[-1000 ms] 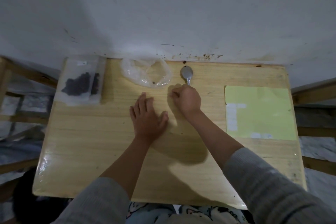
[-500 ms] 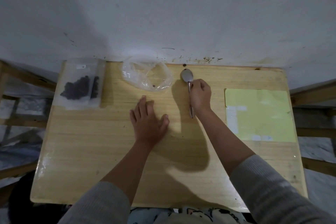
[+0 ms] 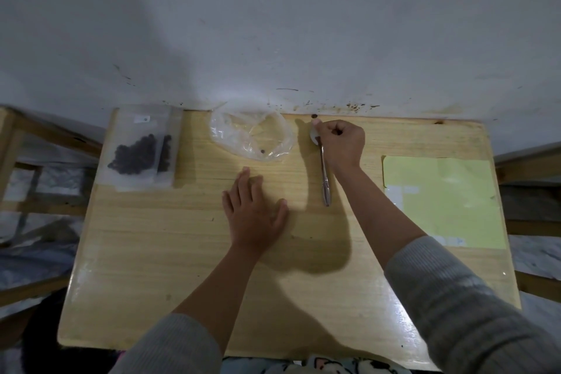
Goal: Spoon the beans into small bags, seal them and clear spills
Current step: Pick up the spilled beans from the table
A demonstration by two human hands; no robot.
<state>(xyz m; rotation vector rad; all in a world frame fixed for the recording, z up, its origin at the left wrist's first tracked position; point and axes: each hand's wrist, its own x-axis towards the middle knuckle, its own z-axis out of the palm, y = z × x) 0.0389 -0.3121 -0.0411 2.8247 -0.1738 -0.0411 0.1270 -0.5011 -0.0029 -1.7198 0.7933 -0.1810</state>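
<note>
My left hand [image 3: 256, 215] lies flat on the wooden table [image 3: 182, 267], fingers spread. My right hand [image 3: 341, 143] hovers with curled fingers over the bowl of a metal spoon [image 3: 324, 179], whose handle lies on the table pointing toward me. It does not grip the handle. Something dark sits in the spoon's bowl at the fingertips. One loose bean [image 3: 314, 116] lies at the table's back edge, just beyond my fingers. A crumpled clear bag [image 3: 252, 136] with a single bean inside lies left of the spoon. Small clear bags of dark beans [image 3: 136, 155] rest at the far left.
A pale yellow-green sheet [image 3: 440, 200] with white label strips covers the table's right side. A white wall [image 3: 273, 39] rises directly behind the table. Wooden frames stand on both sides of the table.
My right hand moved away from me, from the tabletop near the spoon's handle up over its bowl. The left hand stayed flat in place.
</note>
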